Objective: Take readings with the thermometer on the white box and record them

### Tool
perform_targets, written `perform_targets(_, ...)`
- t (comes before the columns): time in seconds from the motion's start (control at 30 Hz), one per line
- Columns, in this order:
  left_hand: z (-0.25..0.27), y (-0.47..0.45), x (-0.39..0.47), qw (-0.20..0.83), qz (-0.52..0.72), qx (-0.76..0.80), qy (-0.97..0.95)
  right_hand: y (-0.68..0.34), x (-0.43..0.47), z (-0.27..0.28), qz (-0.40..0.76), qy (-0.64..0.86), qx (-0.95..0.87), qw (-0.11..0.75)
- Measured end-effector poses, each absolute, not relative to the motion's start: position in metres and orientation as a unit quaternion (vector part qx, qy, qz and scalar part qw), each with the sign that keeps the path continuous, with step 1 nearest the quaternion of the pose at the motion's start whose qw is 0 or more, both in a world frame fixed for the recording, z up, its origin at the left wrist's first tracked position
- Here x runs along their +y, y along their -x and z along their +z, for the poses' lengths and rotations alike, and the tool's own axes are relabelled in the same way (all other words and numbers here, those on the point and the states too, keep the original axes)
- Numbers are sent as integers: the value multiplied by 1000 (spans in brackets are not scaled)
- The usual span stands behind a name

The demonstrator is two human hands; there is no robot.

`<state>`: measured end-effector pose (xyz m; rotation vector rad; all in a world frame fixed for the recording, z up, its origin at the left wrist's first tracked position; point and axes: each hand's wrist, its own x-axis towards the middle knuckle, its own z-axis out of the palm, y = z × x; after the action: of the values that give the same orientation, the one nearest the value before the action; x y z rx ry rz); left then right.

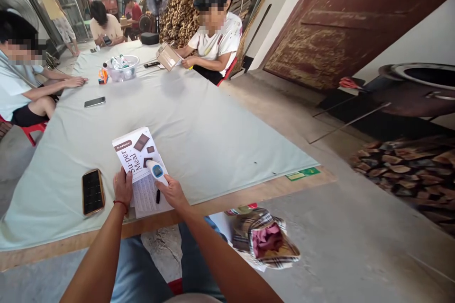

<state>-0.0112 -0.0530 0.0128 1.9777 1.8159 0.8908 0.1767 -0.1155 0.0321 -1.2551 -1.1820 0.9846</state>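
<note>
My left hand (123, 187) grips the lower left edge of a white box (125, 147) with brown pictures and the words "Su-per Meal". In my right hand (174, 192) is a white infrared thermometer (157, 172) with a blue-rimmed display, its nose over the box's right side. Below the box lie printed paper sheets (144, 199), with a black pen (158, 196) on them by my right fingers. A phone in an orange-edged case (93, 191) rests on the cloth left of my left hand.
A pale green cloth (213, 151) covers the table. Farther up are a second phone (95, 102), a plastic basket of bottles (123, 70) and an orange item (103, 76). A person (216, 33) at the right side holds a brown box (169, 56). A checked bag (268, 241) stands below the table edge.
</note>
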Motion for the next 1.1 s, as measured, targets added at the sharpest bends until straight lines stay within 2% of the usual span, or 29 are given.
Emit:
perform_targets(0.5,-3,12,-49,137,333,635,-683,-175,-115,31,447,582,-483,477)
perform_targets(1.1,5,12,-52,126,328,619,-702,-172,-117,31,444,591,-477,476)
